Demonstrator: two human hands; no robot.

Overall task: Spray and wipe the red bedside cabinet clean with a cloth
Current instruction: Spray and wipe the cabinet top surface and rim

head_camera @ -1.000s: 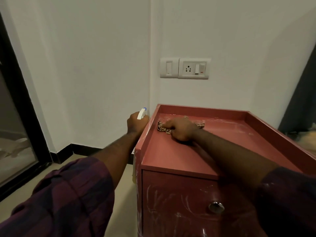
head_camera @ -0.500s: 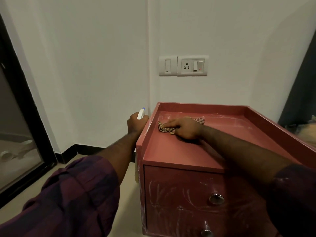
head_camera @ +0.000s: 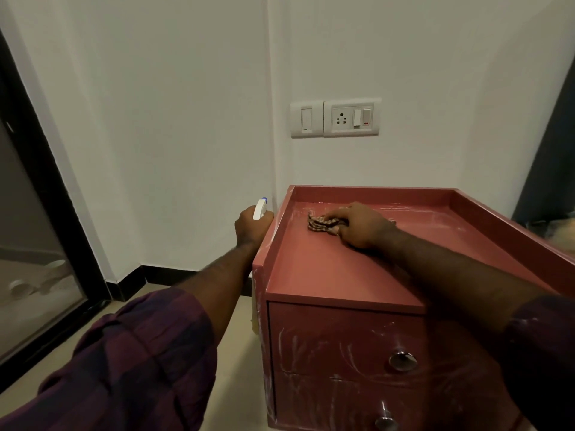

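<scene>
Nearest the camera, two dark plaid sleeves framed the view, the left sleeve [head_camera: 124, 368] low on the left and the right sleeve [head_camera: 541, 353] at the right edge, with bare forearms reaching away from them. Between the arms stood the red bedside cabinet [head_camera: 326, 275], its two drawer fronts facing the camera and streaked with pale smears. The upper knob [head_camera: 403, 361] and the lower knob [head_camera: 385, 421] were round and metallic. The cabinet top ran away from the camera toward the wall, with raised rims on the left, back and right and an open front edge.

Farther in, the left hand [head_camera: 250, 227] hung just outside the cabinet's left rim, fingers wrapped round a spray bottle [head_camera: 260, 208]. Only the white head with its blue tip showed, pointing up and away toward the wall; the body was hidden under the hand.

On the far left part of the top, the right hand [head_camera: 362, 227] lay palm down, fingers curled over a crumpled striped cloth [head_camera: 320, 224] and holding it against the surface. The cloth's long axis ran left to right across the top, its free end sticking out to the left of the fingertips, short of the left rim.

Beyond, on the white wall above the cabinet, a switch plate [head_camera: 306, 119] sat beside a socket plate [head_camera: 351, 117]. A dark-framed glass door [head_camera: 31, 275] stood at the far left.
</scene>
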